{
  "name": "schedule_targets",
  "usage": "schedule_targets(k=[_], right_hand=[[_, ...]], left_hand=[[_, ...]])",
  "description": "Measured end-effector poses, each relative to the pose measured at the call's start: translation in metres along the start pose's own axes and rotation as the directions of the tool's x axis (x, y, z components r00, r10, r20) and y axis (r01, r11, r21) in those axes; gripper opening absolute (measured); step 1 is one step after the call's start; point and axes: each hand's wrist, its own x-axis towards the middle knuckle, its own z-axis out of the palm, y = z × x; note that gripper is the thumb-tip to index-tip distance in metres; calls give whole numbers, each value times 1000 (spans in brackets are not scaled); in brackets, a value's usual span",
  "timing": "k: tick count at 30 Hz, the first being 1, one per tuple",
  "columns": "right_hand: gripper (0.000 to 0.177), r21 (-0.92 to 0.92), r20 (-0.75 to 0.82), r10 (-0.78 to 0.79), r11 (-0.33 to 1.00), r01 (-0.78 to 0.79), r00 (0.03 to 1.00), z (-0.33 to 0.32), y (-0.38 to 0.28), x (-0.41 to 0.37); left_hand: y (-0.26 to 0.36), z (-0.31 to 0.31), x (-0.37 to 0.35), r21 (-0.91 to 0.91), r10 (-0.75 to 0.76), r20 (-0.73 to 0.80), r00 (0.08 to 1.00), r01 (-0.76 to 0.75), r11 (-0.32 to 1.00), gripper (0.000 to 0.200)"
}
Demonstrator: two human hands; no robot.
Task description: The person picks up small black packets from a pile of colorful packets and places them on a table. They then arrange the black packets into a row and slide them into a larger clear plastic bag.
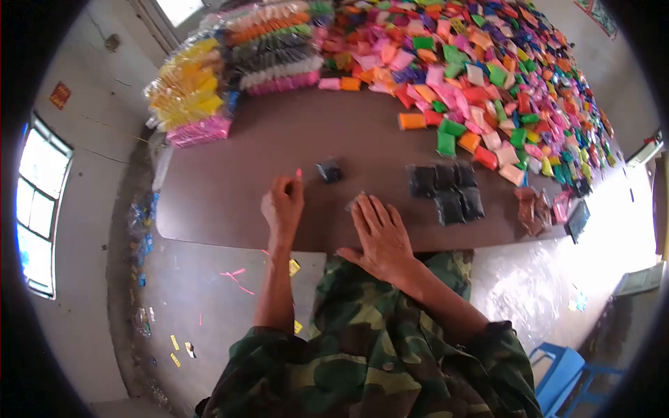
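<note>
My left hand (283,209) is raised near the table's front edge, fingers pinched, with a small pink strip (299,173) at the fingertips. My right hand (382,233) lies flat on the brown table, fingers stretched out. Under its fingertips a bit of clear or greyish plastic (353,203) peeks out; the rest is hidden. Between and beyond the hands sits a small black packet (329,170). Right of my right hand, several flat black packets (448,189) lie side by side in a block.
Loose coloured packets (481,83) are heaped over the back and right. Bagged stacks of yellow (191,83) and of black packets (275,52) stand back left. Brown packets (534,211) lie near the right edge. A blue stool (557,380) stands lower right; pink scraps (238,279) litter the floor.
</note>
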Motion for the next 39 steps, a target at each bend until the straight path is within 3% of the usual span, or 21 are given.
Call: schedule_targets(k=[6,13,19,22,27,33,36,39], right_hand=[[96,2,2,-40,999,40,999,2,4,-1],[94,-9,3,-49,999,49,999,-3,4,0],[93,113,23,33,993,-35,999,-10,4,2],[90,160,10,-1,987,-1,1000,-14,9,-1],[87,61,-24,-17,998,18,1000,-12,11,-12],[86,82,-25,6,997,-4,1000,-6,8,-12],[84,35,-21,11,999,-10,1000,-3,7,-11],[81,30,-30,8,1000,-7,1000,-6,5,-8]], left_hand=[[-5,4,2,24,89,-85,992,-87,996,23],[0,2,2,25,22,-56,998,-21,999,21],[4,-3,0,20,5,-28,1000,-4,1000,22],[4,-3,3,16,6,-33,999,-6,1000,24],[1,-3,4,38,-13,11,1000,12,999,24],[3,-4,4,-34,7,-17,1000,-7,999,22],[5,-11,7,-152,6,-12,1000,-7,988,19],[34,-29,-5,-178,-29,113,993,49,983,15]])
